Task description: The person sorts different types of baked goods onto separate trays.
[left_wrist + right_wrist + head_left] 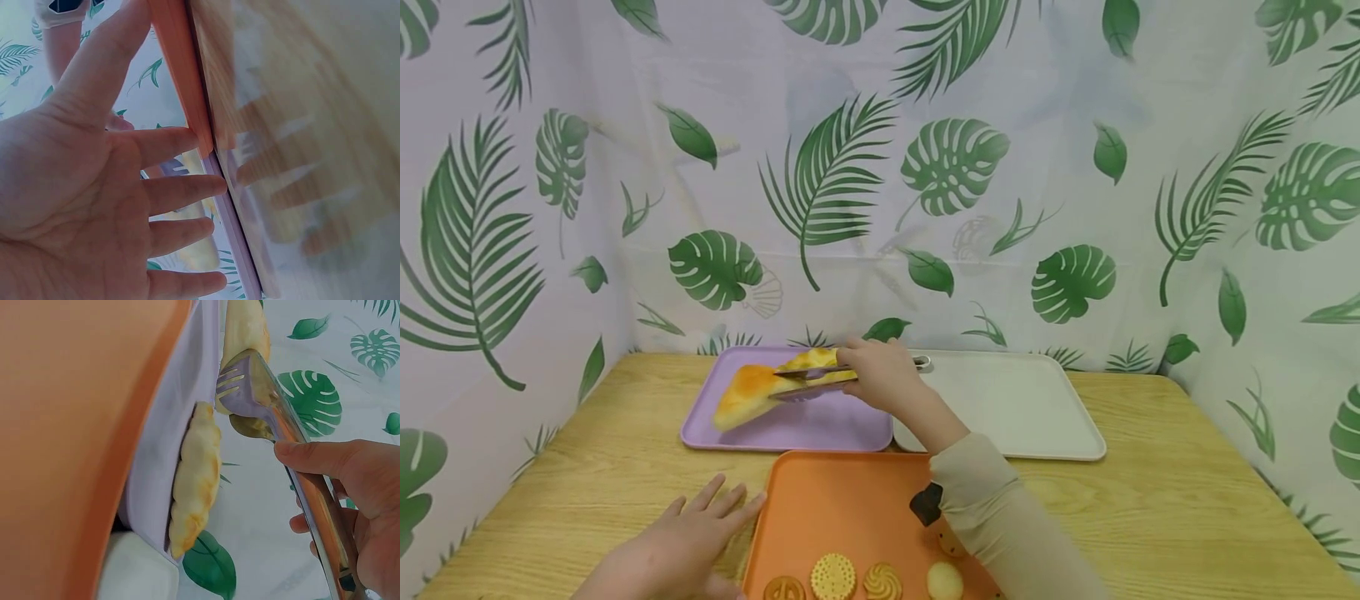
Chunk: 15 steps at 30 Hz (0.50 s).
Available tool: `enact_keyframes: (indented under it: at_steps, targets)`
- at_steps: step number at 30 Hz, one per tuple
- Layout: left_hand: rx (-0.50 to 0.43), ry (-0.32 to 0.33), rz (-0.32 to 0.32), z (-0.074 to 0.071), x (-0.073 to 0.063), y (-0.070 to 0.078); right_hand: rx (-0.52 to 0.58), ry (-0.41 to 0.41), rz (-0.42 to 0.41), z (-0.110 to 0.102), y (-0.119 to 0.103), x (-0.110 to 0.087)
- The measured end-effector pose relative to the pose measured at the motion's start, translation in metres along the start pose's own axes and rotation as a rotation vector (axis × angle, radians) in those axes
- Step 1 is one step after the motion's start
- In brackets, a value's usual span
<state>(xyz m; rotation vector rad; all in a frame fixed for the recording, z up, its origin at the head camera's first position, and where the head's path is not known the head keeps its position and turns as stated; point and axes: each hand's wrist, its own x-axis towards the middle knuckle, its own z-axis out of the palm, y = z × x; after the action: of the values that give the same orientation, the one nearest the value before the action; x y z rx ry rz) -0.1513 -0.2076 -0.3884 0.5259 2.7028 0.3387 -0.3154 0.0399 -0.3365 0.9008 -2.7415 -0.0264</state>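
My right hand [883,375] grips metal serving tongs [290,431] over the purple tray [842,429]. Between the tongs' ends is a long bread roll [745,398] with a browned top, tilted above the tray's left part. A second, bumpy yellow bread [199,481] lies on the purple tray, partly behind the tongs in the head view. My left hand [688,533] has its fingers spread straight at the left edge of the orange tray [842,500], and a fingertip appears to touch the rim in the left wrist view.
Several cookies, among them a round one [833,577] and a swirled one [882,581], lie on the orange tray's near part. A dark brown piece [927,504] is partly behind my right sleeve. A white tray [1007,408] stands at the back right. Leaf-printed cloth encloses the wooden table.
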Motion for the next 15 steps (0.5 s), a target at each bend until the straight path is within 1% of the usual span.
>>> enact_keyframes:
  at_steps: [4,8,15]
  targets:
    - [0.001,-0.003,-0.014,0.000,0.000,0.000,0.006,-0.033,0.002,0.007,-0.006,0.010]
    - [0.000,-0.012,-0.026,-0.001,0.001,0.000,0.016,-0.054,0.005,0.011,-0.011,0.015]
    - [-0.012,-0.019,-0.029,0.000,0.000,-0.001,0.002,-0.095,0.014,0.010,-0.016,0.019]
